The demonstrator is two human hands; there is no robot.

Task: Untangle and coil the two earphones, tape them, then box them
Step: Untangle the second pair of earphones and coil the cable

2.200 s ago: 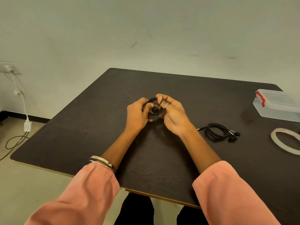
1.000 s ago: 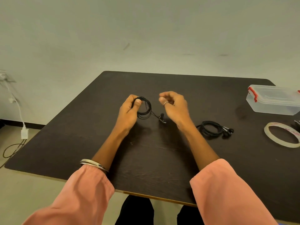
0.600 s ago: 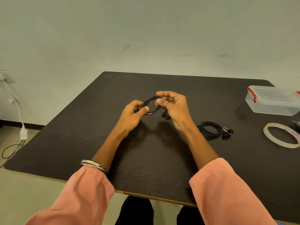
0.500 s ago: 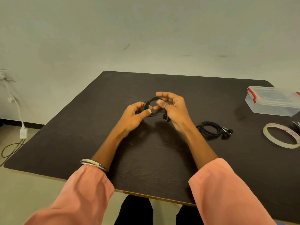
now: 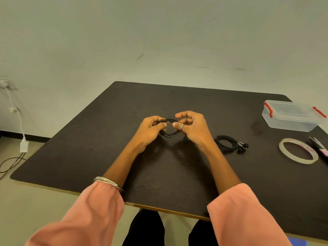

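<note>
Between my hands, just above the dark table (image 5: pixel 168 174), I hold a black earphone coil (image 5: pixel 170 134). My left hand (image 5: pixel 150 130) pinches its left side with thumb and fingers. On the coil's right side my right hand (image 5: pixel 192 128), a ring on one finger, grips it, and an earbud hangs below that hand. A second black earphone (image 5: pixel 230 143) lies coiled on the table to the right of my right hand, its earbuds pointing right. A roll of clear tape (image 5: pixel 298 153) lies flat further right. The clear plastic box (image 5: pixel 291 116) with red clips stands shut at the back right.
A small dark tool (image 5: pixel 319 147), perhaps scissors, lies at the right edge beside the tape. A white charger and cables (image 5: pixel 23 144) hang from a wall socket at the left, off the table. My knees sit under the table's near edge.
A second ago my hands were apart, the coil in my left hand with its end dangling. They have come together, and both now grip the coil.
</note>
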